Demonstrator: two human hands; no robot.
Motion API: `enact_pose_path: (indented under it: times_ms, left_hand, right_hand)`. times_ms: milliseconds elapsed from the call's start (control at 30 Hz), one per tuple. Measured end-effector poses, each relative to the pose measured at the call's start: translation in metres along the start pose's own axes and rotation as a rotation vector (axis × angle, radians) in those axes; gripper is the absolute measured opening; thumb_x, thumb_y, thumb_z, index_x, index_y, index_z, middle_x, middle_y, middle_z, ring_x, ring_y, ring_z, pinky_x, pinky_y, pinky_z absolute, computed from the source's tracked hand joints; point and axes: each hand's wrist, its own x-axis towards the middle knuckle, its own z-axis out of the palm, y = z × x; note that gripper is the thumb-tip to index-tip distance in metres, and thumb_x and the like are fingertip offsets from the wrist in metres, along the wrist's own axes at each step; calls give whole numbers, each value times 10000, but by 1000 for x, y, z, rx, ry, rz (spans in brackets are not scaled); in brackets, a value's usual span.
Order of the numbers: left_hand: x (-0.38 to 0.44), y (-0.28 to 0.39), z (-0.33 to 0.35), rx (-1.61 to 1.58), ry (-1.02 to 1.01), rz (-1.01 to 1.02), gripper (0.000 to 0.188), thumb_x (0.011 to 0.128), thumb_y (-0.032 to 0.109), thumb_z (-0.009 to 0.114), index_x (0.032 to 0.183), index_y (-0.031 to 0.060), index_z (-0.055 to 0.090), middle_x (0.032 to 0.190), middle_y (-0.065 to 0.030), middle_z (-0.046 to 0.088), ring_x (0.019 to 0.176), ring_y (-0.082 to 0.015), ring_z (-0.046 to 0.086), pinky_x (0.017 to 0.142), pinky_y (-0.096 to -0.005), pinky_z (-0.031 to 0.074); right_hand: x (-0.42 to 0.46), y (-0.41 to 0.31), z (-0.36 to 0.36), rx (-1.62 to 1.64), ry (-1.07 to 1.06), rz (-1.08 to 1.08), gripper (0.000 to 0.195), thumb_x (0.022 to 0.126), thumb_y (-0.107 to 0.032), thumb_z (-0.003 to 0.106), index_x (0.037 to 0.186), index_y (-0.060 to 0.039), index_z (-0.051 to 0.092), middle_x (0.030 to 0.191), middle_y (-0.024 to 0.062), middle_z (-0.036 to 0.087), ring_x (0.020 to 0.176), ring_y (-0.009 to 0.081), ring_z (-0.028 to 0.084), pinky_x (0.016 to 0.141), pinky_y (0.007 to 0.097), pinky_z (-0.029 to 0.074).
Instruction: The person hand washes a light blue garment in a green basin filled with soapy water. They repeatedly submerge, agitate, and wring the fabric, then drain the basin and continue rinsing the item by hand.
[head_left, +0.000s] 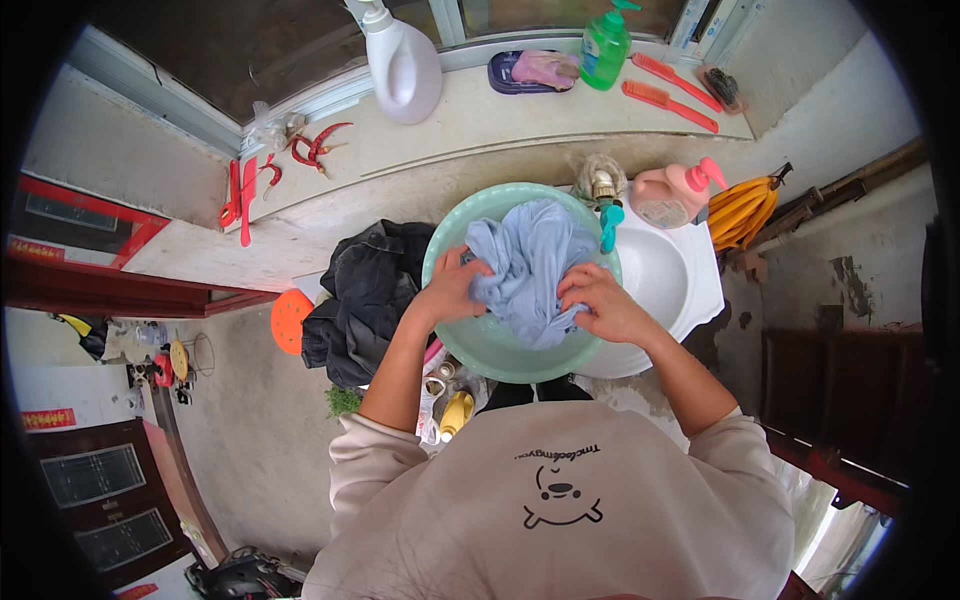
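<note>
A light blue cloth (536, 262), bunched up, lies in a pale green plastic basin (487, 358). The basin overlaps the left part of a white washbasin (652, 266). On the cloth's left edge is my left hand (452, 287), its thumb and fingers spread around a fold. My right hand (604, 302) has its bent fingers on the cloth's right edge and grips a fold there. A teal tap nozzle (611, 225) hangs over the basin's right rim. Any water under the cloth is hard to make out.
Dark clothes (367, 300) are piled left of the basin, by an orange perforated stool top (291, 321). A pink pump bottle (671, 196) stands behind the sink. The windowsill (465, 127) holds a white jug (405, 71), a green pump bottle (604, 49), red combs (667, 105) and dried chillies (307, 150).
</note>
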Motion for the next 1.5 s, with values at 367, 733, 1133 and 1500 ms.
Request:
enact_pose_path:
  times_ms: [367, 733, 1133, 1500]
  left_hand:
    - [43, -31, 126, 472, 268, -165, 424, 718, 345, 700, 1063, 103, 658, 1504, -282, 211, 1397, -461, 181, 1060, -678, 159]
    - [108, -57, 158, 376, 572, -146, 229, 842, 190, 519, 1022, 85, 613, 1255, -210, 524, 1142, -374, 499, 934, -547, 388]
    - [98, 16, 26, -1112, 833, -159, 344, 955, 348, 558, 1080, 30, 595, 888, -50, 626, 820, -152, 562, 757, -302, 458]
    - [33, -7, 72, 52, 502, -100, 583, 710, 270, 686, 1269, 143, 582, 1401, -229, 390, 1290, -413, 344, 1065, -582, 250]
  right_hand:
    - [40, 104, 189, -771, 195, 161, 546, 726, -310, 723, 1245, -221, 582, 1373, 108, 450, 1291, 351, 393, 947, 671, 314]
    - [99, 182, 193, -261, -116, 534, 387, 810, -336, 599, 1163, -178, 599, 1177, 159, 569, 1062, 368, 532, 886, 571, 387]
    - [124, 48, 75, 401, 580, 383, 303, 788, -236, 622, 1059, -102, 596, 876, 113, 666, 835, 360, 636, 760, 477, 468]
    - [44, 33, 55, -198, 195, 121, 406, 669, -202, 743, 1049, -123, 627, 1164, 106, 538, 1091, 316, 495, 968, 476, 368]
